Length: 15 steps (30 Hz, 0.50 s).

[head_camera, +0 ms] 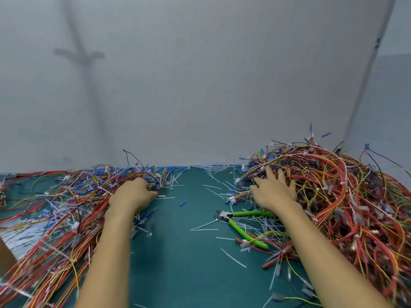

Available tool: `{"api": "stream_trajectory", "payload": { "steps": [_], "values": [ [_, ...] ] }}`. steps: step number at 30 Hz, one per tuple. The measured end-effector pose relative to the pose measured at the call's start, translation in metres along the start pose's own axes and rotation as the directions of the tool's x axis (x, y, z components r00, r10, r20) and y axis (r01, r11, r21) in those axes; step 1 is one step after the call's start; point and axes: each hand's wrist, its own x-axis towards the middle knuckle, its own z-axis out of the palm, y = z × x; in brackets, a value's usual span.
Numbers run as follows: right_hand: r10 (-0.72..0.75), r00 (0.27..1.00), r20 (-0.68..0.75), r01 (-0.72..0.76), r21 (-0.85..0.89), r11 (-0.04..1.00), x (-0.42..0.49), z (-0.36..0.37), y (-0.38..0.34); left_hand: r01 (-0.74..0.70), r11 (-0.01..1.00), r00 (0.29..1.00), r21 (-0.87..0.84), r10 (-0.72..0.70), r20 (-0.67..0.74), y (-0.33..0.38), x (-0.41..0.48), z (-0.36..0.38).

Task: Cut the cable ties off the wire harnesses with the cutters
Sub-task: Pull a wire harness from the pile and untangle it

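Left hand [133,195] grips the left harness heap [66,207], right hand [274,193] lies spread on the right heap [344,196], cutters [233,223] lying between.

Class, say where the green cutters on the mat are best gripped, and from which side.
Grip both green handles of the cutters from above, coming in on the right. They lie flat with the handles splayed rightward and the jaws pointing left.

Pale grey wall panel [211,74] ahead, blurred cross-shaped shadow [81,56] upper left. Side panel [391,103] joins at right. Teal mat [178,252] below.
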Motion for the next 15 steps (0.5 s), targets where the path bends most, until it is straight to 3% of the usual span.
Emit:
{"api": "stream_trajectory", "payload": {
  "steps": [2, 4, 7, 12, 15],
  "values": [
    [-0.004, 0.999, -0.040, 0.006, 0.041, 0.999, -0.016, -0.012, -0.017, 0.022, 0.999, 0.998, 0.046, -0.019, -0.065, 0.002, 0.000, 0.004],
    [-0.040, 0.979, -0.198, 0.049, 0.042, 0.998, -0.032, -0.019, -0.030, 0.071, 0.997, 0.988, 0.034, -0.065, -0.139, 0.002, 0.000, 0.006],
    [-0.086, 0.919, -0.385, 0.175, 0.202, 0.963, -0.054, -0.025, -0.049, 0.123, 0.992, 0.978, 0.013, -0.119, -0.170, -0.001, 0.002, 0.004],
    [-0.220, 0.920, -0.324, 0.372, 0.545, 0.751, -0.069, -0.023, -0.076, 0.076, 0.995, 0.987, 0.067, -0.065, -0.148, 0.000, 0.005, 0.001],
    [-0.255, 0.912, -0.322, 0.401, 0.560, 0.725, -0.070, -0.017, -0.086, 0.089, 0.995, 0.985, 0.055, -0.079, -0.154, 0.002, 0.002, 0.007]
  ]
}}
